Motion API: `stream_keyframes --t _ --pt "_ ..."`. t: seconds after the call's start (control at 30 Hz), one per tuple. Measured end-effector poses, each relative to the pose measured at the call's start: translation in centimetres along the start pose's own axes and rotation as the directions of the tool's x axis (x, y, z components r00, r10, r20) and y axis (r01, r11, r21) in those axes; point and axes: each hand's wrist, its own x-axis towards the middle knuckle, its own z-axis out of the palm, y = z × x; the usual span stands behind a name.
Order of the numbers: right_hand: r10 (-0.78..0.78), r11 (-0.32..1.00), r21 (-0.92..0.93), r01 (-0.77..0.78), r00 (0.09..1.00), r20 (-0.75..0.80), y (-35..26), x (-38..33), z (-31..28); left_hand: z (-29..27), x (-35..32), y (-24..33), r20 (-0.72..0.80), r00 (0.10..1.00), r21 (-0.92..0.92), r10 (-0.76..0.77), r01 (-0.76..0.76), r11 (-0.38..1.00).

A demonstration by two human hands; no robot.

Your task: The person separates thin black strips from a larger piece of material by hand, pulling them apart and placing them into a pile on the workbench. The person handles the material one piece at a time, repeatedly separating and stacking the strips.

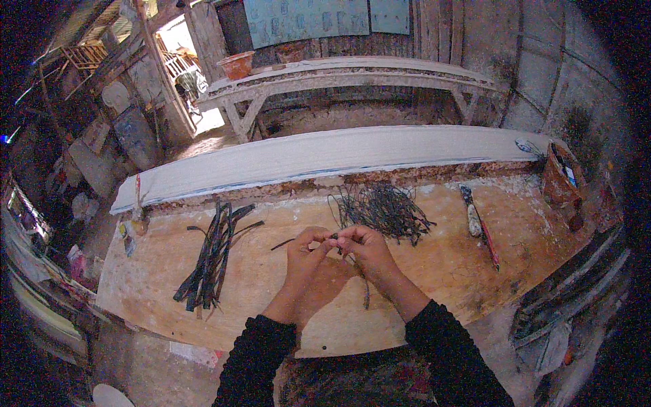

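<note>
Over the middle of the plywood board, my left hand and my right hand meet with thumbs and fingertips pinched together. Between them they hold a thin dark strip; one length hangs below my right hand, and a short dark end pokes out left of my left hand. The part at the fingertips is small and mostly covered, so whether it is knotted cannot be told. Left of my hands lies a bundle of flat black strips. A tangled heap of thin black strips sits just beyond my right hand.
On the board's right lie a white-handled tool and a red pen. A brown container stands at the far right corner. Behind the board runs a long whitish plank; farther back, a bench carries an orange-brown pot.
</note>
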Motion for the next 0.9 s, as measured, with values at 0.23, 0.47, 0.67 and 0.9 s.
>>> stream_keyframes --t 0.23,0.47,0.67,0.9 --pt "-0.039 0.999 0.015 0.039 0.998 -0.041 -1.0 -0.3 0.6 -0.1 0.3 -0.2 0.057 0.977 -0.120 -0.205 0.211 0.970" --pt "-0.051 0.992 -0.115 0.051 0.999 0.008 -0.8 -0.4 0.6 0.9 -0.5 3.5 0.182 0.923 -0.528 -0.338 0.382 0.759" --pt "-0.069 0.977 -0.204 0.057 0.996 -0.048 -0.7 -0.4 0.8 -0.8 0.7 -0.1 0.137 0.961 -0.115 -0.241 0.258 0.959" --pt "-0.166 0.921 -0.360 0.147 0.986 -0.020 0.5 -0.3 1.5 1.2 0.0 0.5 0.101 0.911 -0.688 -0.400 0.354 0.633"
